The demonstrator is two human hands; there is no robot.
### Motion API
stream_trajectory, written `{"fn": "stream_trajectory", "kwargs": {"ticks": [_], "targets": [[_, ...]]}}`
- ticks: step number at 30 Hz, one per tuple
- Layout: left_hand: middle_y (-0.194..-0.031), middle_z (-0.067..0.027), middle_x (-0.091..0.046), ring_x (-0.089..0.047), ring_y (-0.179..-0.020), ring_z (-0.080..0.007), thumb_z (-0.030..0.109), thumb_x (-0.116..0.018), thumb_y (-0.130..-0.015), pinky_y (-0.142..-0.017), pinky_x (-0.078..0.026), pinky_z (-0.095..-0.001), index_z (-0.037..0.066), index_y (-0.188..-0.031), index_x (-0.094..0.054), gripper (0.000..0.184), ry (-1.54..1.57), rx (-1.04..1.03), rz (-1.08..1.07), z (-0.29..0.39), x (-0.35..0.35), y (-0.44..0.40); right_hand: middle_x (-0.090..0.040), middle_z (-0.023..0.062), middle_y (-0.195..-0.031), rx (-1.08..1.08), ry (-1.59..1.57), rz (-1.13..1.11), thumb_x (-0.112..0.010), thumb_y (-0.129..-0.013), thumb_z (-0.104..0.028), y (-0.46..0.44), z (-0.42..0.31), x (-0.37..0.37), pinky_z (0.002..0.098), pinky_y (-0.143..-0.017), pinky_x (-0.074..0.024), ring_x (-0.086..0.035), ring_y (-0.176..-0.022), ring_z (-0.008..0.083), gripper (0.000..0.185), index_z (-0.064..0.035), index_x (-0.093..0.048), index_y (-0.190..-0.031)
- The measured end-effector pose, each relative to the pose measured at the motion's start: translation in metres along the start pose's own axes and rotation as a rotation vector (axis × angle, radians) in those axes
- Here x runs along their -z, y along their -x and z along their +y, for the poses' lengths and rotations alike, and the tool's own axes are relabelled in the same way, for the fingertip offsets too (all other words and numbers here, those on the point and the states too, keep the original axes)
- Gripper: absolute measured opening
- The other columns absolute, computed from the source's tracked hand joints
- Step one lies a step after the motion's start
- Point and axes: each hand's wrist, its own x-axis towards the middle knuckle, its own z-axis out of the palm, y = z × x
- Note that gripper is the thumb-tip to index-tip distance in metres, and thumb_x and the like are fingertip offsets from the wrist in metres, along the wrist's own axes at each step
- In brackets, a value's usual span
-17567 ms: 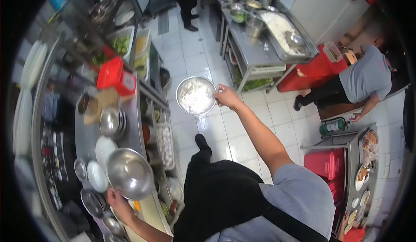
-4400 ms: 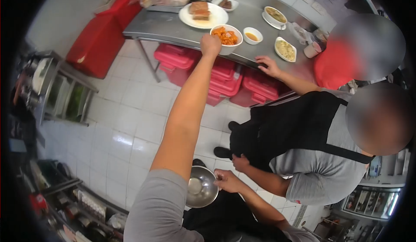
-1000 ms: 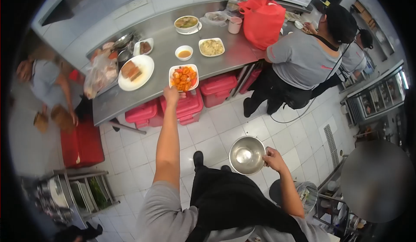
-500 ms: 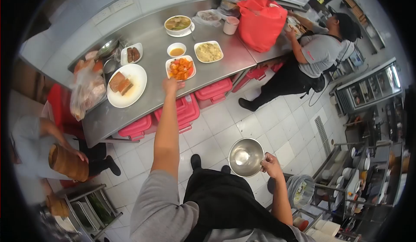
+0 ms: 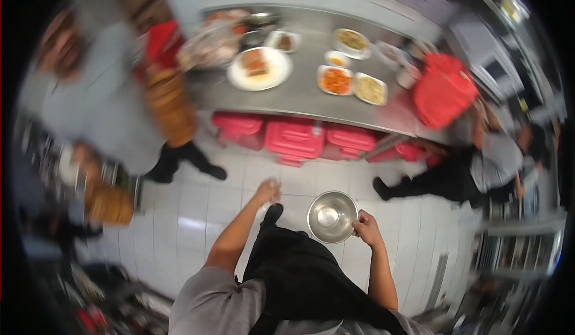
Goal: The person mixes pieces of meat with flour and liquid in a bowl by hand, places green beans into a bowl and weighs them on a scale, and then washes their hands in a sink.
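Observation:
A metal mixing bowl (image 5: 330, 216) hangs in front of my apron, its shiny inside facing up. My right hand (image 5: 366, 228) grips its rim from the right side. To the left of the bowl, my left hand (image 5: 268, 192) is held over the floor, its fingers blurred. It is well apart from the counter dishes. On the steel counter (image 5: 299, 98) stand a white dish of orange pieces (image 5: 335, 80), a dish of pale yellow food (image 5: 371, 88), a small sauce bowl (image 5: 337, 59) and a bowl of soup (image 5: 352, 40).
A white plate with brown slabs (image 5: 259, 69) and a plastic bag (image 5: 212, 42) lie on the counter's left. A red bag (image 5: 443, 89) stands right. Pink bins (image 5: 294, 138) sit below. A person with wooden steamers (image 5: 171, 107) is at left; another person (image 5: 500, 161) at right.
My left hand has come away from the dish of orange pieces and drawn back toward my body. My view has turned left. The person with the steamers appears nearer.

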Motion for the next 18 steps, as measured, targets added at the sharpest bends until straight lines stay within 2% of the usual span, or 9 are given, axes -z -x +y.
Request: {"fn": "stream_trajectory", "kwargs": {"ticks": [1, 2, 6, 8, 10, 13, 15, 16, 18], "targets": [[-0.073, -0.015, -0.065, -0.065, -0.056, -0.0214, 0.035, -0.062, -0.088, -0.046, -0.053, -0.034, 0.0, -0.104, -0.058, 0.039, -0.14, 0.137, 0.106, -0.093, 0.01, 0.017, -0.053, 0.0056, -0.058, 0.041, 0.085, -0.072, -0.057, -0.077, -0.004, -0.013, -0.001, 0.0, 0.0246, -0.042, -0.041, -0.054, -0.048, 0.0116, 0.012, -0.0046, -0.047, -0.072], [-0.074, -0.0182, -0.066, -0.066, -0.058, -0.0261, 0.034, -0.062, -0.086, -0.05, -0.055, -0.0387, -0.005, -0.108, -0.055, 0.045, -0.084, 0.399, 0.162, -0.075, 0.013, 0.109, -0.053, 0.0056, -0.058, 0.068, 0.128, -0.202, -0.057, -0.077, -0.004, -0.018, -0.001, -0.007, 0.0246, -0.042, -0.041, -0.054, -0.048, 0.0116, 0.012, -0.0046, -0.047, -0.072], [-0.092, -0.0258, -0.065, -0.068, -0.069, -0.0323, 0.02, -0.055, -0.083, -0.058, -0.058, -0.0434, -0.014, -0.101, -0.059, 0.038, -0.534, 0.725, 0.458, -0.221, 0.003, 0.283, -0.05, 0.0053, -0.056, 0.139, 0.366, -0.505, -0.058, -0.076, -0.004, -0.048, 0.0, -0.046, 0.0258, -0.039, -0.0388, -0.051, -0.045, 0.0125, 0.015, -0.0055, -0.044, -0.07], [-0.1, -0.0251, -0.064, -0.067, -0.081, -0.0343, 0.024, -0.056, -0.086, -0.062, -0.057, -0.0461, -0.009, -0.102, -0.06, 0.037, -0.094, 0.932, 0.511, -0.203, -0.008, 0.369, -0.049, 0.0054, -0.055, 0.113, 0.404, -0.67, -0.058, -0.077, -0.004, -0.046, 0.005, -0.083, 0.0261, -0.039, -0.0377, -0.051, -0.044, 0.0127, 0.016, -0.0057, -0.043, -0.07], [-0.092, -0.0224, -0.064, -0.066, -0.069, -0.0305, 0.031, -0.055, -0.089, -0.055, -0.057, -0.0425, -0.006, -0.11, -0.052, 0.043, 0.519, 0.864, 0.605, -0.266, -0.054, 0.445, -0.049, 0.0062, -0.055, 0.153, 0.446, -0.85, -0.057, -0.078, -0.005, -0.006, 0.009, -0.102, 0.0262, -0.038, -0.0367, -0.05, -0.043, 0.0126, 0.017, -0.0061, -0.042, -0.069], [-0.092, -0.0178, -0.063, -0.065, -0.067, -0.0254, 0.034, -0.053, -0.092, -0.053, -0.056, -0.0399, -0.001, -0.11, -0.052, 0.039, 0.751, 0.611, 1.019, -0.228, -0.068, 0.535, -0.053, 0.0083, -0.057, 0.194, 0.484, -1.065, -0.056, -0.079, -0.005, 0.041, 0.014, -0.2, 0.0259, -0.038, -0.0378, -0.051, -0.043, 0.0125, 0.015, -0.0054, -0.044, -0.07], [-0.092, -0.0161, -0.064, -0.065, -0.069, -0.0223, 0.03, -0.052, -0.093, -0.054, -0.056, -0.0377, 0.0, -0.11, -0.053, 0.035, 0.906, 0.252, 1.314, -0.227, -0.078, 0.576, -0.054, 0.0085, -0.058, 0.231, 0.498, -1.214, -0.055, -0.079, -0.005, 0.081, 0.015, -0.266, 0.0256, -0.039, -0.0384, -0.051, -0.043, 0.0126, 0.013, -0.0052, -0.045, -0.071], [-0.092, -0.0161, -0.064, -0.065, -0.069, -0.0223, 0.03, -0.052, -0.093, -0.054, -0.056, -0.0377, 0.0, -0.11, -0.053, 0.035, 0.965, 0.262, 1.373, -0.213, -0.111, 0.584, -0.053, 0.0068, -0.057, 0.23, 0.51, -1.275, -0.053, -0.081, -0.005, 0.099, 0.017, -0.276, 0.025, -0.04, -0.039, -0.051, -0.044, 0.0126, 0.013, -0.0066, -0.045, -0.071], [-0.093, -0.0143, -0.065, -0.065, -0.071, -0.02, 0.026, -0.052, -0.094, -0.057, -0.056, -0.0346, 0.001, -0.111, -0.054, 0.03, 1.03, 0.025, 1.503, -0.201, -0.121, 0.619, -0.052, 0.0047, -0.06, 0.229, 0.54, -1.405, -0.051, -0.085, -0.008, 0.147, 0.021, -0.347, 0.025, -0.04, -0.04, -0.051, -0.045, 0.0129, 0.013, -0.0089, -0.045, -0.074]]}}
